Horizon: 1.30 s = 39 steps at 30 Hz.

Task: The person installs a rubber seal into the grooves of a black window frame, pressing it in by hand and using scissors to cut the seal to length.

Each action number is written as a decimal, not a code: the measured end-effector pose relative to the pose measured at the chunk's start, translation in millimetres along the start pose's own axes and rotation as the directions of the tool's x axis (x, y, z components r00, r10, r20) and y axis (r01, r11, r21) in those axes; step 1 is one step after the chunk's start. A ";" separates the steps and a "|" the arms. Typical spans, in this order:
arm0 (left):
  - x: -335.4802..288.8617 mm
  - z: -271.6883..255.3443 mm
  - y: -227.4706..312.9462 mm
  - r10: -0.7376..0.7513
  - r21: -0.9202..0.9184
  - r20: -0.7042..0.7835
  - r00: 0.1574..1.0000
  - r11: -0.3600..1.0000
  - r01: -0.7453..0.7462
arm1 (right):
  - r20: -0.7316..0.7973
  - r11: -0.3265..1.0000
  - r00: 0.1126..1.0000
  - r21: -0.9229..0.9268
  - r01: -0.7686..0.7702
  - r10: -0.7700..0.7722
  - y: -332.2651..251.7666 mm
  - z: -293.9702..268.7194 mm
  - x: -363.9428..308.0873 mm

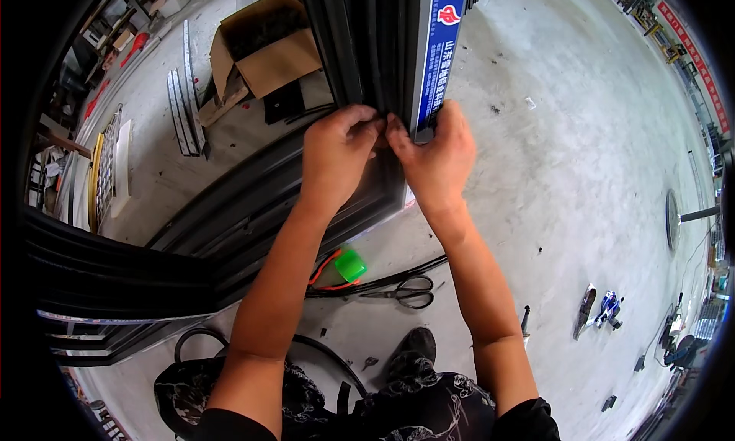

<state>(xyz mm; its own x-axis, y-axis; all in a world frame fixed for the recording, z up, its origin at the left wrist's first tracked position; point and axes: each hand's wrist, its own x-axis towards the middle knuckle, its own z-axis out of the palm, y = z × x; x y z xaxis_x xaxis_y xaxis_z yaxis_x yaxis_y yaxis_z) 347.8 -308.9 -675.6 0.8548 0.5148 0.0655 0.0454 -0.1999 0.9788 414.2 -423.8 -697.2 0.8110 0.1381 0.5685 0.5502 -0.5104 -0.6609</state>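
A large black window frame (325, 35) stands before me, its profiles grooved along their length. Blue printed film (436, 81) covers the right face of its upright. At the inner side of this upright, my left hand (331, 161) is closed in a pinch; whatever lies between thumb and fingers is too small or hidden to name. Close beside it, my right hand (440, 165) wraps round the upright's edge over the film, thumb on the inner side, fingertips partly hidden behind. The two thumbs nearly meet at the groove.
On the floor below lie black-handled scissors (414, 292), long black strips (383, 276) and a green case (351, 266) with an orange strap. An open cardboard box (279, 64) stands beyond the frame, near metal strips (184, 115). Small tools (609, 309) lie at right.
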 end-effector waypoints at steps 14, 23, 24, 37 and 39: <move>10.0 -3.5 23.4 0.258 0.207 -0.098 0.961 0.950 -0.233 | -0.042 0.994 0.999 0.112 0.001 0.004 -12.0 1.9 10.5; 9.8 -13.1 14.8 0.222 0.017 0.004 0.975 0.975 -0.222 | -0.050 0.960 0.999 0.280 0.001 0.013 -30.7 -3.0 21.2; 9.8 -13.0 10.3 0.250 0.048 0.001 0.968 0.967 -0.250 | -0.062 0.965 0.998 0.262 -0.008 0.025 -31.1 -1.3 20.4; -3.1 18.8 10.9 0.358 0.128 -0.381 0.852 0.933 -0.335 | 0.129 0.936 0.992 0.350 -0.038 -0.008 -46.7 -36.0 32.6; -11.8 37.5 5.6 0.248 -0.091 -0.476 0.844 0.940 -0.328 | 0.129 0.962 0.991 0.272 -0.010 -0.026 -55.5 -42.3 43.8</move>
<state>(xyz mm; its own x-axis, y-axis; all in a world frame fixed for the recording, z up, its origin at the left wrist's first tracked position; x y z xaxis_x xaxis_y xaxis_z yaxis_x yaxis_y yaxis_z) 357.4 -347.4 -678.2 0.4861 0.7818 0.3906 -0.2849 -0.2808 0.9165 410.7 -425.4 -614.9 0.8154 0.2597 0.5173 0.5751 -0.2615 -0.7752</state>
